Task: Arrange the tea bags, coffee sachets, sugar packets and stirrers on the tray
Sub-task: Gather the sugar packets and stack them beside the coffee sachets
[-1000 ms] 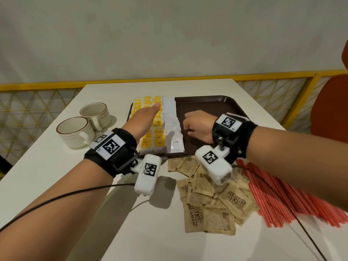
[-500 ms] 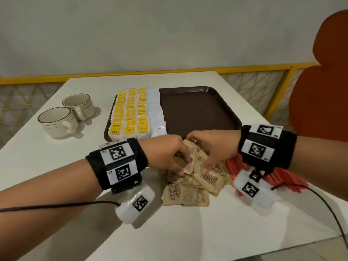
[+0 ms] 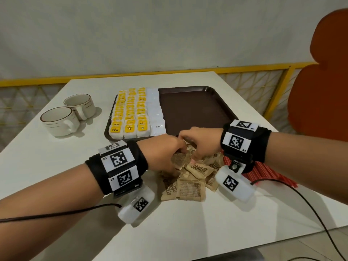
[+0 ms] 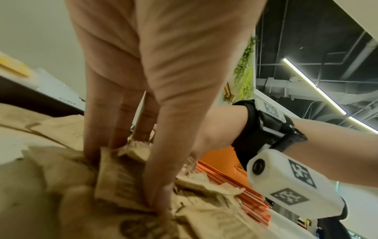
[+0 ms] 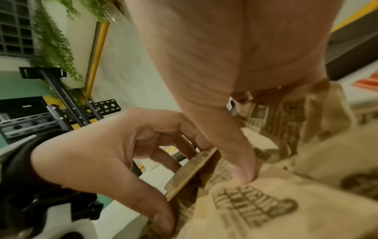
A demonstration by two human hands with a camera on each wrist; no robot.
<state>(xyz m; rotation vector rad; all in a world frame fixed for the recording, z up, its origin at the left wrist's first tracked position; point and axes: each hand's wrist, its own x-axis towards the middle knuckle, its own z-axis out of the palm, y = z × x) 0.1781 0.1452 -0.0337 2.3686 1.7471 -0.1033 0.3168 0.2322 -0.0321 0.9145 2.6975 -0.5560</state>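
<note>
A loose pile of brown sugar packets [image 3: 190, 187] lies on the white table just in front of the dark brown tray [image 3: 197, 110]. Rows of yellow tea bags [image 3: 130, 113] and a row of white coffee sachets [image 3: 156, 112] fill the tray's left part. My left hand [image 3: 169, 157] pinches one sugar packet [image 4: 120, 177] upright between thumb and fingers. My right hand [image 3: 194, 157] curls down into the pile beside it and grips packets, its thumb [image 5: 239, 161] pressing on one. Red stirrers [image 3: 263, 174] lie under my right wrist.
Two cream cups [image 3: 58, 121] stand on the table left of the tray. An orange chair [image 3: 320, 100] is at the right, past the table edge. A yellow railing [image 3: 169, 72] runs behind the table. Wrist-camera cables trail along both forearms.
Both hands came back from the tray to the sugar pile a second ago. Since half a second ago they have stayed there, and the left hand now holds a packet upright.
</note>
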